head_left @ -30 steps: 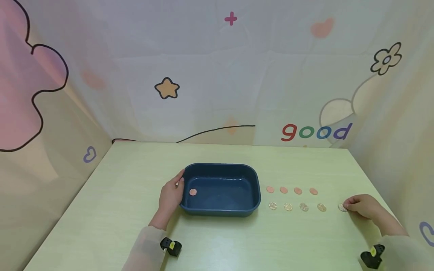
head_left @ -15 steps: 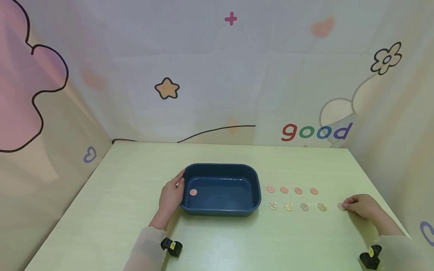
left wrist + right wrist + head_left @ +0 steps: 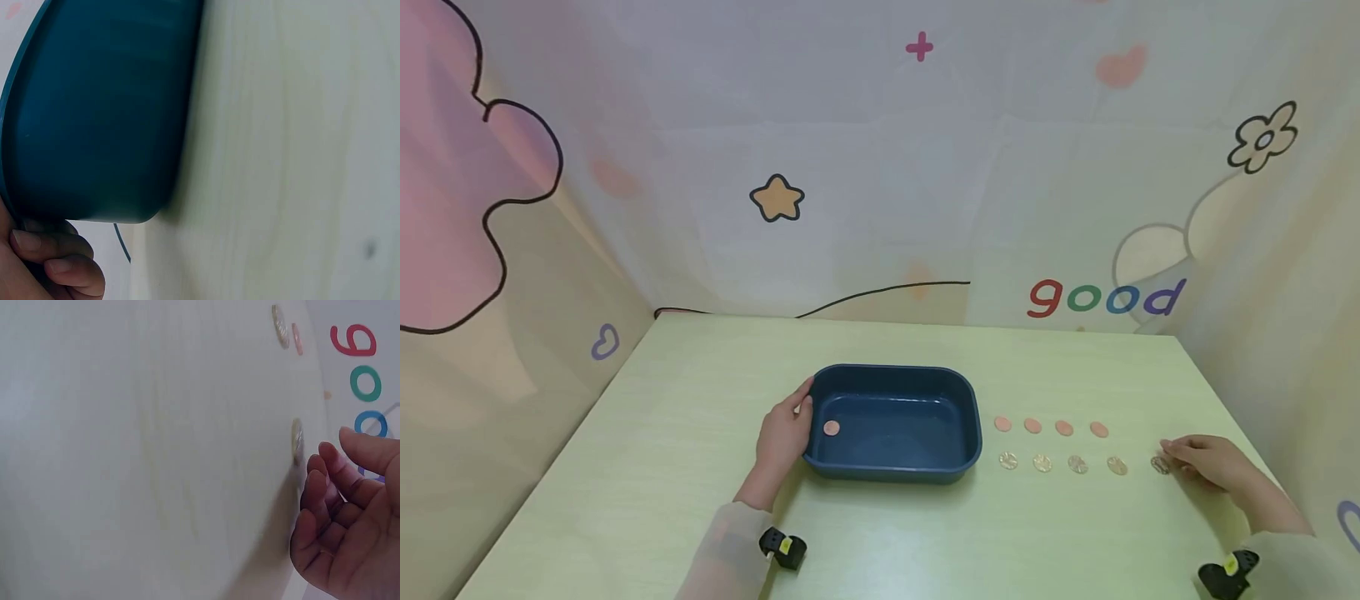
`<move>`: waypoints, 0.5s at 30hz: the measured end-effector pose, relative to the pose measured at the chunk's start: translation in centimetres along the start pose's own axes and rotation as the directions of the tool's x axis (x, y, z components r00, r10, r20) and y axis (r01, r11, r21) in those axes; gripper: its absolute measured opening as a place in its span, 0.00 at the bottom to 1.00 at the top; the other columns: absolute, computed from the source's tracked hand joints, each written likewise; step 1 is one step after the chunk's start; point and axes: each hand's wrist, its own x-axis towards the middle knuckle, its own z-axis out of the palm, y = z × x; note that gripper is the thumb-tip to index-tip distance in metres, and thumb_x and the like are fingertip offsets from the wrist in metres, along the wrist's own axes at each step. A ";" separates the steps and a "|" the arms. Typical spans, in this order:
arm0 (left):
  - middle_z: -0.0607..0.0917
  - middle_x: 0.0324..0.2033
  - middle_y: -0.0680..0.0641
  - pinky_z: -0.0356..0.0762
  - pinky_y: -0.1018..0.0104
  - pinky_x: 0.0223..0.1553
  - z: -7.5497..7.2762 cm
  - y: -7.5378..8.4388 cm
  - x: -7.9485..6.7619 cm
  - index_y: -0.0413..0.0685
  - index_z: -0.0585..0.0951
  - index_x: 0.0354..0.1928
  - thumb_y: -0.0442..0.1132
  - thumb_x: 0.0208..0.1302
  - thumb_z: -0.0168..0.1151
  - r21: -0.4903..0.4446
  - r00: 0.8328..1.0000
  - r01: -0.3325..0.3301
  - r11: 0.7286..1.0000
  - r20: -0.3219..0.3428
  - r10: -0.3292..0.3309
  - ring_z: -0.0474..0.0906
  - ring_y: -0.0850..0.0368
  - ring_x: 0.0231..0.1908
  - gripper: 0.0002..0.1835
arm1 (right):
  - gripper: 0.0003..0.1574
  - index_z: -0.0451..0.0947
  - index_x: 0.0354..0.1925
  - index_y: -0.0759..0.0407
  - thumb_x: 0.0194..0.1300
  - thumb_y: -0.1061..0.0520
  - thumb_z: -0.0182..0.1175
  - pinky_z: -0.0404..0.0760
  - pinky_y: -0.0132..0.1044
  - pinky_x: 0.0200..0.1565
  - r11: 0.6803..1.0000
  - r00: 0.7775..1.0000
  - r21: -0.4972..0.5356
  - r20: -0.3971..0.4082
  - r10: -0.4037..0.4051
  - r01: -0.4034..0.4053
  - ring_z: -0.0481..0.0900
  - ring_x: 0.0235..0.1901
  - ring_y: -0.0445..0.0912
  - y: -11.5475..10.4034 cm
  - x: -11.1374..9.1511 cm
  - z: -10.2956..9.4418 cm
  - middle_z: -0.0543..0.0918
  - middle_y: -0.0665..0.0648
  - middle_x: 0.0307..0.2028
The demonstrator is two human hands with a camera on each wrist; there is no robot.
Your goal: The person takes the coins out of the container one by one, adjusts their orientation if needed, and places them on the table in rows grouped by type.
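Note:
A dark blue rectangular tray [image 3: 895, 433] stands on the table, with one copper-coloured coin [image 3: 831, 428] lying inside at its left. My left hand [image 3: 784, 433] grips the tray's left end; curled fingers [image 3: 75, 269] show below the tray wall in the left wrist view. To the right of the tray lie a row of copper-coloured coins [image 3: 1063, 428] and, nearer me, a row of shiny patterned coins [image 3: 1077, 464]. At that row's right end is a shiny coin [image 3: 1161, 465]. My right hand [image 3: 1213, 462] is beside it, thumb and fingertips apart, holding nothing.
The pale wooden table [image 3: 880, 542] is bounded by a printed cloth backdrop [image 3: 865, 208] at the back and sides. Black devices are strapped to both wrists, the left device [image 3: 783, 548] and the right device [image 3: 1228, 575].
My right hand has let go of the shiny coin at the row's right end, and its thumb and fingers have parted. The left hand stays on the tray. The head view has shifted slightly.

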 end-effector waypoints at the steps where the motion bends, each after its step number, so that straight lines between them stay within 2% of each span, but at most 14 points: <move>1: 0.83 0.23 0.38 0.62 0.65 0.24 0.0 0.0 0.0 0.51 0.74 0.72 0.41 0.77 0.48 0.001 1.000 0.001 1.000 0.002 -0.001 0.73 0.56 0.21 0.25 | 0.36 0.70 0.55 0.82 0.79 0.45 0.47 0.75 0.33 0.35 1.000 1.000 0.002 0.002 -0.003 0.003 0.73 0.31 0.37 -0.4 0.0 0.1 0.79 0.45 0.32; 5: 0.81 0.20 0.41 0.62 0.65 0.23 0.1 -0.1 0.0 0.51 0.74 0.72 0.42 0.77 0.48 0.000 1.000 0.001 1.000 0.007 -0.001 0.71 0.58 0.20 0.25 | 0.33 0.72 0.53 0.80 0.80 0.48 0.45 0.78 0.36 0.37 0.998 0.998 -0.024 0.016 -0.059 0.060 0.77 0.34 0.40 -3.2 0.0 0.4 0.83 0.53 0.36; 9: 0.77 0.16 0.44 0.61 0.65 0.23 0.1 -0.2 0.1 0.51 0.74 0.72 0.41 0.77 0.48 -0.002 1.000 0.003 1.000 0.003 -0.003 0.69 0.59 0.19 0.25 | 0.30 0.72 0.56 0.79 0.81 0.50 0.44 0.80 0.41 0.42 0.981 0.983 -0.074 0.063 -0.175 0.180 0.82 0.42 0.47 -7.4 0.1 0.7 0.84 0.67 0.44; 12: 0.77 0.16 0.44 0.61 0.65 0.23 0.1 -0.2 0.1 0.51 0.74 0.72 0.42 0.77 0.49 0.000 1.000 0.004 1.000 0.002 -0.004 0.69 0.59 0.19 0.25 | 0.28 0.73 0.57 0.77 0.80 0.51 0.48 0.81 0.43 0.44 0.956 0.955 -0.087 0.123 -0.269 0.280 0.82 0.45 0.50 -10.8 0.3 1.1 0.84 0.69 0.47; 15: 0.75 0.15 0.46 0.60 0.65 0.22 0.1 -0.1 0.1 0.52 0.74 0.72 0.42 0.77 0.49 -0.005 1.000 0.004 1.000 0.005 -0.004 0.68 0.59 0.18 0.25 | 0.25 0.74 0.56 0.75 0.78 0.52 0.51 0.81 0.43 0.44 0.925 0.915 -0.081 0.200 -0.350 0.371 0.82 0.44 0.50 -14.2 0.6 1.7 0.84 0.68 0.47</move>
